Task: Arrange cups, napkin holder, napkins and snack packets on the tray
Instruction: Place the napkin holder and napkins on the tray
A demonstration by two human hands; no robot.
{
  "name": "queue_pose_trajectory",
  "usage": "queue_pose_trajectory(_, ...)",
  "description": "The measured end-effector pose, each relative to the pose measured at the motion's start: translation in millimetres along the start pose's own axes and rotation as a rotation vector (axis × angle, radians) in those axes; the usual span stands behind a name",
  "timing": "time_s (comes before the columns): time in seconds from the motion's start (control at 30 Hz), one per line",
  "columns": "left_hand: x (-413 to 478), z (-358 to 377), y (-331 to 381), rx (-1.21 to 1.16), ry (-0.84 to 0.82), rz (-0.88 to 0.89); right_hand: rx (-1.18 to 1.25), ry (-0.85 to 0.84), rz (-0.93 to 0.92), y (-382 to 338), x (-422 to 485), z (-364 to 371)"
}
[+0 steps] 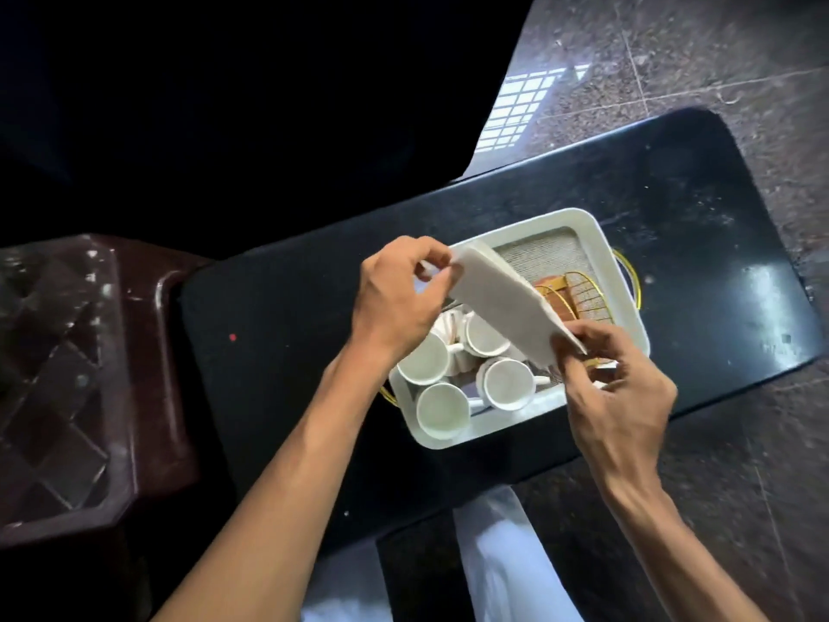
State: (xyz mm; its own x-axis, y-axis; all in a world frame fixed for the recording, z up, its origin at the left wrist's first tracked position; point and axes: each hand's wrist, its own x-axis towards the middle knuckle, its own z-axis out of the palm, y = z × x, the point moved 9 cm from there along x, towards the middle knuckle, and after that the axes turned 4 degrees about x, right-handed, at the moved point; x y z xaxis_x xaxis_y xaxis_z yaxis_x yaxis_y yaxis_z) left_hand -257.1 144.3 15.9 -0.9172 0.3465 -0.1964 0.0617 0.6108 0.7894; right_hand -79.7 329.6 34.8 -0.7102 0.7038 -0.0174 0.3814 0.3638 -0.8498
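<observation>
A white tray (626,303) with gold handles lies on the black table (287,307). Several white cups (503,382) stand grouped in its near-left part. A gold wire napkin holder (583,291) sits in the tray's middle, partly hidden. Above the tray both hands hold a white stack of napkins (507,303). My left hand (399,298) pinches its far-left corner, and my right hand (619,383) pinches its near-right corner. No snack packets are visible.
A dark red plastic stool (76,374) with a patterned top stands left of the table. Mottled stone floor tiles (700,60) surround the table on the right. The upper left of the view is dark.
</observation>
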Motion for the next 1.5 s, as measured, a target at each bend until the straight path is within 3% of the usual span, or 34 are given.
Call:
queue_pose_trajectory(0.27, 44, 99, 69, 0.014, -0.086, 0.138, -0.157, 0.238, -0.078, 40, 15, -59)
queue_pose_trajectory(0.47, 54, 154, 57, 0.081, -0.229, 0.078, -0.280, 0.119, -0.092, 77, 17, -53)
queue_pose_trajectory(0.83, 49, 176, 35, 0.163, -0.308, 0.014, -0.401, -0.040, -0.012, 106, 19, -41)
queue_pose_trajectory(1.07, 40, 150, 32, 0.153, -0.258, 0.027, -0.437, -0.019, -0.026, 85, 10, -50)
queue_pose_trajectory(1.2, 18, 112, 24, 0.171, -0.164, 0.066, -0.367, -0.043, -0.128, 54, -2, -34)
queue_pose_trajectory(1.37, -21, 50, -1, 0.396, -0.062, 0.141, -0.366, -0.191, -0.282, 3, -21, 30)
queue_pose_trajectory(1.5, -50, -9, -54, 0.533, -0.044, 0.042, -0.482, -0.400, -0.352, -32, -47, 109)
